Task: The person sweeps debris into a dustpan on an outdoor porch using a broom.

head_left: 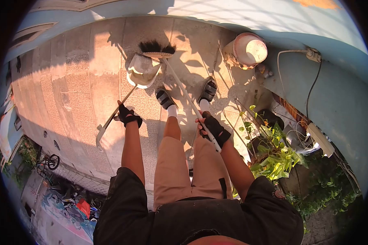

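My left hand [128,114], in a black fingerless glove, is closed around the handle of a long-handled dustpan [144,70]. The white pan lies on the paved floor ahead of my feet, its handle slanting back to the left past my hand. In my right hand [212,127], gloved the same way, is the pale pole of a broom [158,54]. The broom's black bristles point away from me, and its head overlaps the dustpan's far edge in this view. The pole crosses between my two sandalled feet.
A stained white bucket [246,51] stands against the blue wall [335,77] at the right. Leafy potted plants [276,153] and cables sit near my right side. A bicycle [48,162] and a heap with a red piece [84,208] lie at the lower left.
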Motion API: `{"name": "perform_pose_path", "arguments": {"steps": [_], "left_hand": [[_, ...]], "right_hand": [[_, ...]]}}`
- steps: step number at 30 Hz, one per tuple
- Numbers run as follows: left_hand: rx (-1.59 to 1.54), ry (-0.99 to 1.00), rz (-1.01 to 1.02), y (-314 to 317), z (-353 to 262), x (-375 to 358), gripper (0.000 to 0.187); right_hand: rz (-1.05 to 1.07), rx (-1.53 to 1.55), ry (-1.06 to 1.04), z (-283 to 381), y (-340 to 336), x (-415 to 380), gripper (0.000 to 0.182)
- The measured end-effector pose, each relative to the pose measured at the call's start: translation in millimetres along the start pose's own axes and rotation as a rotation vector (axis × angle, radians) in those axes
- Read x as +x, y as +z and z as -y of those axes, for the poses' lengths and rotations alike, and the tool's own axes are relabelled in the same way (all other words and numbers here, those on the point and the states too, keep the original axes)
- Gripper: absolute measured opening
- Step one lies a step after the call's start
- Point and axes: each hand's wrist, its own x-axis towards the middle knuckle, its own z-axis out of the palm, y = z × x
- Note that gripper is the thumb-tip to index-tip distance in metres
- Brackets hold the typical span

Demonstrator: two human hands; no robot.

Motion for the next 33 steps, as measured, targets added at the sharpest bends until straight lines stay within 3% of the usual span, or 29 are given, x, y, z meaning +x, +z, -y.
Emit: {"name": "perform_pose_path", "arguments": {"steps": [1,3,4,5,6,8,9,10,11,12,14,17,18,19,22,23,24,25,26,29,30,33], "left_hand": [[-0.022,-0.06,0.178,-7,-7,8,0.085],[-0.253,0.169,0.154,1,14,64,0.065],[-0.257,0.166,0.153,5,6,56,0.065],[-0.254,0.117,0.031,9,-7,39,0.054],[-0.248,0.066,-0.093,9,-15,30,0.044],[-0.127,0.092,-0.066,5,-9,47,0.036],[-0.004,0.123,-0.034,4,-7,61,0.03],[-0.076,0.346,0.004,11,17,113,0.025],[-0.075,0.345,0.002,7,12,101,0.025],[0.011,0.453,0.052,4,10,87,0.025],[0.274,0.671,0.089,2,6,75,0.027],[0.184,0.761,0.213,3,-6,25,0.031],[0.197,0.842,0.21,6,-9,16,0.032],[0.197,0.842,0.209,13,-11,15,0.032],[0.117,1.091,0.264,42,-20,6,0.033],[0.175,1.07,0.3,48,-28,-5,0.033],[0.212,1.064,0.31,55,-38,-27,0.034],[0.25,1.058,0.321,64,-45,-42,0.036],[0.194,1.028,0.366,77,-44,-43,0.036],[0.079,1.007,0.43,122,-51,-51,0.038],[0.115,1.005,0.405,128,-50,-60,0.038],[0.215,0.99,0.396,153,-61,-91,0.038]], "right_hand": [[-0.122,-0.264,0.001,2,4,5,0.057],[-0.157,-0.411,-0.023,1,-1,23,0.055],[-0.281,-0.828,0.008,5,2,29,0.054],[-0.403,-1.246,0.04,7,4,33,0.053],[-0.401,-1.25,0.042,2,3,36,0.053],[-0.462,-1.506,-0.386,-8,1,42,0.05],[-0.459,-1.51,-0.386,-9,2,41,0.05],[-0.454,-1.526,-0.321,-6,12,33,0.05],[-0.448,-1.54,-0.253,-8,17,28,0.05],[-0.458,-1.454,-0.381,-17,17,18,0.049],[-0.486,-1.395,-0.404,-19,26,-17,0.05],[-0.614,-1.388,-0.399,-12,14,-48,0.057],[-0.661,-1.378,-0.313,5,27,-65,0.056],[-0.686,-1.493,-0.446,12,9,-66,0.056],[-0.821,-1.592,-0.49,56,-31,-54,0.055],[-0.835,-1.492,-0.422,77,-39,-46,0.053],[-0.834,-1.534,-0.562,94,-55,-28,0.05],[-0.834,-1.594,-0.568,113,-69,-14,0.049],[-0.815,-1.557,-0.418,130,-80,1,0.051],[-0.801,-1.684,-0.468,117,-98,-2,0.052],[-0.794,-1.656,-0.363,111,-98,-13,0.054],[-0.782,-1.656,-0.356,84,-98,-47,0.055]]}}
